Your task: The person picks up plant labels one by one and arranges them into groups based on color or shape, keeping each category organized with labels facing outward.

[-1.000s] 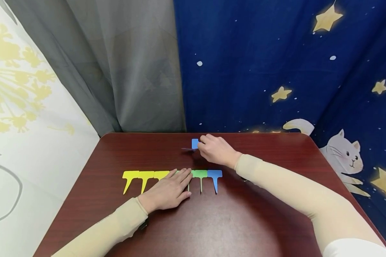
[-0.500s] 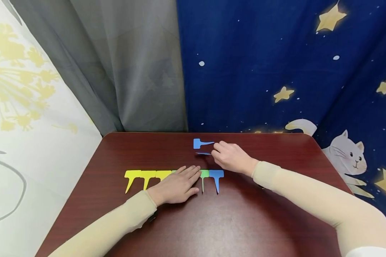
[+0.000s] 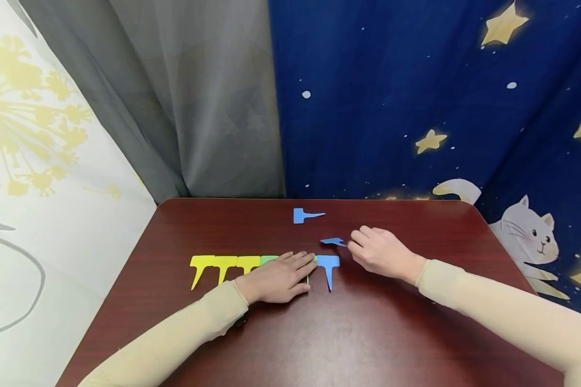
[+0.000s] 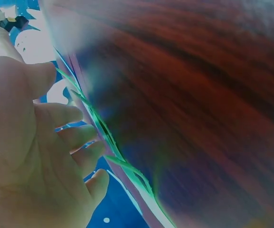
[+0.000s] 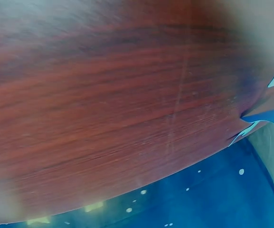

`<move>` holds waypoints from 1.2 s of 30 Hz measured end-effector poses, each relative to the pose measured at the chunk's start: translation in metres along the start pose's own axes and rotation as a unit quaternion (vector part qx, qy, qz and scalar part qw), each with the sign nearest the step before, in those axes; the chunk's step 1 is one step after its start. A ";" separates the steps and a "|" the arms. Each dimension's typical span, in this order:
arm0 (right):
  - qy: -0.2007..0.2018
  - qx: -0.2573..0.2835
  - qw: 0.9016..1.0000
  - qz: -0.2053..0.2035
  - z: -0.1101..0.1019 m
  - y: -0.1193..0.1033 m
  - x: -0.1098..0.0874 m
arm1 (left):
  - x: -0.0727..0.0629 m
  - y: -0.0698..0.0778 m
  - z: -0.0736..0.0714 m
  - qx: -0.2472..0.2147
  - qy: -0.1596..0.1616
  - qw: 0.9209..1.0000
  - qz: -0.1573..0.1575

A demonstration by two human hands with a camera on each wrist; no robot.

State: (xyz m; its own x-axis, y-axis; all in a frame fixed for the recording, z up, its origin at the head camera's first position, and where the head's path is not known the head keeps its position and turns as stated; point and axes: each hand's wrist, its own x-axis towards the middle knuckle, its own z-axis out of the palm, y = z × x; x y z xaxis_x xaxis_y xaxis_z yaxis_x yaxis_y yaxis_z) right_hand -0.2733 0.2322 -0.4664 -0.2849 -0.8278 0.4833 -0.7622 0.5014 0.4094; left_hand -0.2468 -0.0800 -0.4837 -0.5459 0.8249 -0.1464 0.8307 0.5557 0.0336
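My right hand (image 3: pixel 384 253) pinches a blue T-shaped plant label (image 3: pixel 332 241) by its stem, right of centre; its head points left, tilted above the table. In the right wrist view this held label (image 5: pixel 267 116) shows at the right edge. Flat, relaxed fingers of my left hand (image 3: pixel 280 277) rest over the row's green plant labels (image 3: pixel 269 259), hiding most of them. Left of that hand lie yellow plant labels (image 3: pixel 203 262), heads side by side and stems toward me. A blue plant label (image 3: pixel 328 262) ends the row on the right.
Another blue plant label (image 3: pixel 298 215) lies sideways near the far edge of the dark red wooden table (image 3: pixel 358 333), its stem pointing right. Behind the table hang a grey curtain (image 3: pixel 222 107) and a blue starry curtain (image 3: pixel 358 134).
My right hand has drawn a blue plant label rightward and toward me, away from the one left at the back. My left hand has slid rightward along the row, over the green labels.
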 end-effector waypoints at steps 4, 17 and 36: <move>0.006 -0.009 1.000 0.007 -0.010 -0.001 -0.012 | 0.002 -0.001 0.001 0.006 0.004 1.000 0.004; -0.002 -0.012 1.000 0.003 -0.019 -0.023 -0.043 | 0.004 0.004 0.002 0.001 0.006 1.000 0.012; 0.025 -0.003 0.999 -0.045 -0.018 -0.047 -0.047 | 0.008 0.011 0.001 -0.004 0.002 1.000 0.006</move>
State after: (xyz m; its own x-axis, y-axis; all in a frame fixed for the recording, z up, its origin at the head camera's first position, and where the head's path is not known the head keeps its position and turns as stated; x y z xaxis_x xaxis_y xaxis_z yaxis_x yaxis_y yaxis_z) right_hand -0.2138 0.2520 -0.4948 -0.1862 -0.8563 0.4818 -0.7798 0.4271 0.4578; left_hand -0.2416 -0.0672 -0.4850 -0.5371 0.8313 -0.1429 0.8357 0.5475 0.0439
